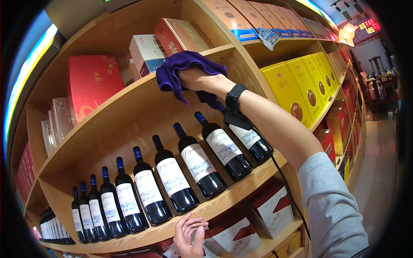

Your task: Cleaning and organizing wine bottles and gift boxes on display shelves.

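My right hand [197,79] grips a purple cloth [201,60] against the front edge of the upper wooden shelf [135,84]. The cloth covers most of its fingers, and a black band circles the wrist. Low in the view, my left hand [189,237] holds nothing, with its fingers loosely bent and apart. It is close to the front edge of the lower shelf [206,206], where a row of dark wine bottles [176,183] with white labels and blue capsules stands upright. My right forearm partly hides the rightmost bottle [248,138].
Behind the cloth stand a white and blue box [146,51] and a red and gold box [184,35]. A large red box [93,85] is farther left. Yellow boxes [290,93] fill the right bay. A black cable [288,190] hangs beside white and red boxes [240,238].
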The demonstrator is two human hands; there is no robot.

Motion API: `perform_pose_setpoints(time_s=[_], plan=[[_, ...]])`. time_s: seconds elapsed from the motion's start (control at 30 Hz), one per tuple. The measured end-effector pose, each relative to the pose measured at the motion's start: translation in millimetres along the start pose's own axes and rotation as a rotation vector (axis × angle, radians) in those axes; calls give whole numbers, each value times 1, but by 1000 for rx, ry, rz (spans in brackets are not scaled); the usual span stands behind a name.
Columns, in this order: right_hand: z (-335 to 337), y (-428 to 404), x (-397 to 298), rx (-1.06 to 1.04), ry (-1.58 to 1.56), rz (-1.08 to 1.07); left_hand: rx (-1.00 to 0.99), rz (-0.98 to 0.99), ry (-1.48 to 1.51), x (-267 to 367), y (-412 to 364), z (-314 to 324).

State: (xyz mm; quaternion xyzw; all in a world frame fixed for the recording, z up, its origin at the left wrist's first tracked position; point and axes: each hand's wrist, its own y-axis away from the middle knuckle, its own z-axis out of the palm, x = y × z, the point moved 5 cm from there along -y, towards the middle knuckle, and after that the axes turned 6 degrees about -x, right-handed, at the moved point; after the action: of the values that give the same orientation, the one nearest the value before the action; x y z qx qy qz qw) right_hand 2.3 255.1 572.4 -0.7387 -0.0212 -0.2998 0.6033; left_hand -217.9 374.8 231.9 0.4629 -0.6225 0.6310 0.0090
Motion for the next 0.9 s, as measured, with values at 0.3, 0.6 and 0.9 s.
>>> perform_pose_setpoints(time_s=[0.3, 0.6, 0.9], plan=[[2, -29, -3, -115, 127, 158, 30, -2, -22, 1, 3, -5], [21, -37, -32, -45, 58, 106, 81, -35, -2, 3, 5, -5], [5, -13, -9, -104, -127, 114, 56, 16, -25, -5, -7, 11]])
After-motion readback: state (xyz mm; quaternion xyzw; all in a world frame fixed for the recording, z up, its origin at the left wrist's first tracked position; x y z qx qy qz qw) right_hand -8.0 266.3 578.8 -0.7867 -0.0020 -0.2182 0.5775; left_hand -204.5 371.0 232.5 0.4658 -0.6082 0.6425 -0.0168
